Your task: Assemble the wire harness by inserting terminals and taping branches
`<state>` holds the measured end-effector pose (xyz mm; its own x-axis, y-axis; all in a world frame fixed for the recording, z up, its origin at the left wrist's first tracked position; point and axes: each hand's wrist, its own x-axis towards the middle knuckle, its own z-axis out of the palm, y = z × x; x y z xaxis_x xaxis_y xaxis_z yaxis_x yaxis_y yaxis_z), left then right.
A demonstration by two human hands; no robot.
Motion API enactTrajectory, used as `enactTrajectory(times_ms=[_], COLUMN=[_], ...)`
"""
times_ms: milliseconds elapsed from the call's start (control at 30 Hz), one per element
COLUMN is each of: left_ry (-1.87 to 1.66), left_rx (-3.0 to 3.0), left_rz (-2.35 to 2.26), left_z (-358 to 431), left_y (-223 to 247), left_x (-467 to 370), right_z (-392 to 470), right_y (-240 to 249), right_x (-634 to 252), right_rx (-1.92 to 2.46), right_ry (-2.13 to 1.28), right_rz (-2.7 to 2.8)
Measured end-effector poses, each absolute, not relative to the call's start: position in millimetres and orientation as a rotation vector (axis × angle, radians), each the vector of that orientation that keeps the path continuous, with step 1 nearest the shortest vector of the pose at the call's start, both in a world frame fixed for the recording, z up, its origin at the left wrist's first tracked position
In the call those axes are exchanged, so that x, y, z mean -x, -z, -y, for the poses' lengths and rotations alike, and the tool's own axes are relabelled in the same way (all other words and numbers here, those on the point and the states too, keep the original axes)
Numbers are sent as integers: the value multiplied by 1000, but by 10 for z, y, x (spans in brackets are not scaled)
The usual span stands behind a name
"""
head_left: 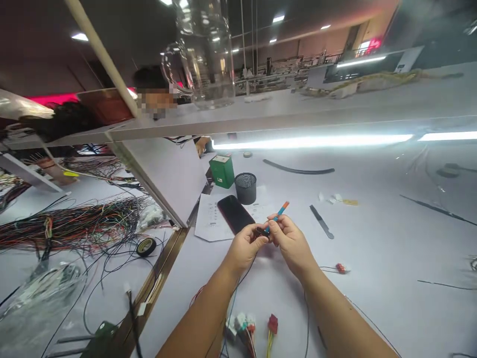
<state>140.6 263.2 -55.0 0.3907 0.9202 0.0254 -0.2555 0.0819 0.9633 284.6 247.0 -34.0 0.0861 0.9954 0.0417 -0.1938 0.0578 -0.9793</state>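
Note:
My left hand [244,248] is closed on a small black connector [263,232], with a dark wire trailing down from it. Pinched in my right hand [292,242] is a slim blue tool with an orange end [282,209], its lower end at the connector. The fingers partly cover both, so the exact contact is hidden. Just beyond my left hand lies a black phone [234,213] on a printed sheet [208,223]. Below, between my forearms, are white connectors with wires [244,323] and a red connector [273,324] on yellow wires.
A green box [222,171] and a black mesh cup [246,188] stand behind the phone. To the right lie a grey blade-like tool [321,222], a dark strip [298,170] and a small red connector [340,268]. Wire bundles [74,226] fill the left bench. A shelf [261,117] crosses above; another person's hand [201,145] shows behind.

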Motion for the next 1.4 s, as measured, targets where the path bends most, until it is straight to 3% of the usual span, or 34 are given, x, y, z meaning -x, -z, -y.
enactTrajectory(times_ms=[333, 500, 767, 1400], left_ry=[-893, -792, -835, -751], left_rx=[-1152, -1260, -1236, -1223], left_rz=[-730, -861, -801, -847], left_z=[-2644, -2613, -2629, -2625], left_y=[588, 523, 529, 595], left_x=[-1360, -1315, -1299, -1281], right_z=[-2413, -2535, -2443, -2437], right_y=[199, -67, 324, 356], right_x=[-2898, -3259, -3096, -3125], right_rx=[1099, 854, 996, 1120], right_ry=[-1183, -728, -1389, -1449], right_rz=[959, 487, 797, 970])
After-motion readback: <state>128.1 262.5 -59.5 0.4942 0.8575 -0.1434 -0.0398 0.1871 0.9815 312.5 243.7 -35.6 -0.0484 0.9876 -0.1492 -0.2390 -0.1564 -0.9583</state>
